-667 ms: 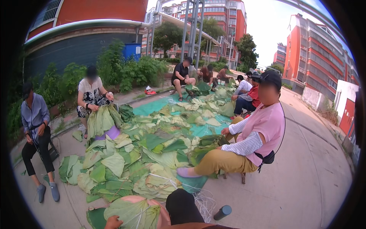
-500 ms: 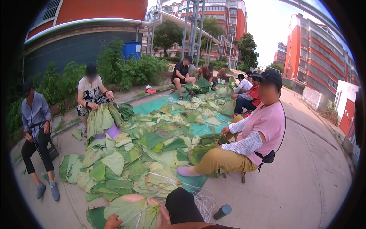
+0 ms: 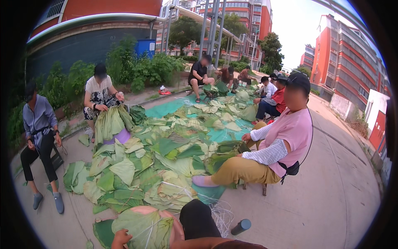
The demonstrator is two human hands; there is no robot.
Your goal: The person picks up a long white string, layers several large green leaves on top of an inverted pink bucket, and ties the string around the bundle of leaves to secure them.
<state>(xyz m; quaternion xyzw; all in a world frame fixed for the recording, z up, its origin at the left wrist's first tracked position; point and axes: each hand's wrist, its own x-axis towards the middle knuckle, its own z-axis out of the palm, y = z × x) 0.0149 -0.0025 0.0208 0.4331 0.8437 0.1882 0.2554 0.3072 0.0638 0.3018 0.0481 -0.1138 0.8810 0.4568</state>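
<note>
My left grip [image 3: 121, 239] lies at the left edge of the pale green lotus leaves [image 3: 139, 226], fingers reaching over them; I cannot tell whether it is clamped on them or only resting there. My right grip is out of view, with just my right forearm [image 3: 197, 244] showing along the lower edge. The leaves in front of me spread over a rounded pink object [image 3: 177, 229], and a narrow white line crosses them, string or vein, I can't say which. A darker leaf [image 3: 103, 232] shows to their left.

My black-clad knee [image 3: 198, 218] stands just right of the pink object. Beyond it lies a tangle of white string [image 3: 223, 218], with a dark teal flask [image 3: 241, 226] upright on the pavement [image 3: 298, 207] nearby. Ahead, a broad pile of lotus leaves [image 3: 166, 162] covers much of a green sheet [image 3: 217, 135]. On my right, a seated co-worker in pink [image 3: 292, 133] has hands at darker leaves [image 3: 224, 155]; farther left, another in a white top [image 3: 99, 89] handles a draped bundle [image 3: 110, 123].
</note>
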